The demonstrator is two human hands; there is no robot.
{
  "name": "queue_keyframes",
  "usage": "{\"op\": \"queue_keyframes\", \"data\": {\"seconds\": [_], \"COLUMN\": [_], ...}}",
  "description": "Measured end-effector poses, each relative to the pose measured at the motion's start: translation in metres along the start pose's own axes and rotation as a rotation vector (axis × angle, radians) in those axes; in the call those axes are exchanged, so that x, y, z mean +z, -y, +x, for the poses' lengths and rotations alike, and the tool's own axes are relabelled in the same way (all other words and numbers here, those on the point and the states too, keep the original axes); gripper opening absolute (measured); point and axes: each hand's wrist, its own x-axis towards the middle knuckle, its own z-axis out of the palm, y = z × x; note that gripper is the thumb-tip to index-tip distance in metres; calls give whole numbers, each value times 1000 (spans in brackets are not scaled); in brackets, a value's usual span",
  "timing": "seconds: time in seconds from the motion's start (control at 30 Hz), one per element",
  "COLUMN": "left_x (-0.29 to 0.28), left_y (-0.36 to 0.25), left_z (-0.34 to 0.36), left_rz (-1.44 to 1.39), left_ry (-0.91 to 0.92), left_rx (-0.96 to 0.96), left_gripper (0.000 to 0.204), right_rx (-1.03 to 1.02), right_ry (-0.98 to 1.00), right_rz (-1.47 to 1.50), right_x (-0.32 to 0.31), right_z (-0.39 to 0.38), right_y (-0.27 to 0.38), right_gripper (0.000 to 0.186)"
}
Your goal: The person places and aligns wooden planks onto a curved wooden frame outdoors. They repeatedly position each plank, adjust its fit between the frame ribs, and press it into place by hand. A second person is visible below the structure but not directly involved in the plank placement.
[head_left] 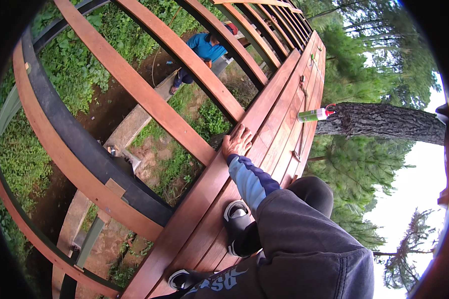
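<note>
My right hand, in a light blue and navy sleeve, lies with its fingers spread over the inner edge of a reddish-brown deck board. It holds nothing that I can see. My left hand is out of view. Farther along the boards, a white and green bottle with a red nozzle cap lies on its side. Beside it stretches a thin metal rod with a dark fitting at its near end. My bent leg in dark shorts covers part of the forearm, and one sandalled foot rests on the boards.
Wooden joists with open gaps span the left side above sloping, planted ground. Below them, a person in a blue top sits by a concrete ledge. A thick tree trunk stands close to the deck's outer edge.
</note>
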Motion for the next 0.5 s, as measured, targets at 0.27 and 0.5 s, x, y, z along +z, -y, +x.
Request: {"op": "queue_keyframes", "data": {"seconds": [0.27, 0.5], "left_x": [5, 32], "left_y": [33, 155], "left_z": [7, -68], "left_rz": [-36, -124], "left_ry": [17, -203], "left_rx": [125, 58], "left_gripper": [49, 46], "right_rx": [-86, -376], "right_ry": [-141, -43], "right_rz": [-158, -735], "right_x": [37, 47], "right_z": [10, 59], "right_y": [-28, -58], "right_gripper": [74, 29]}}
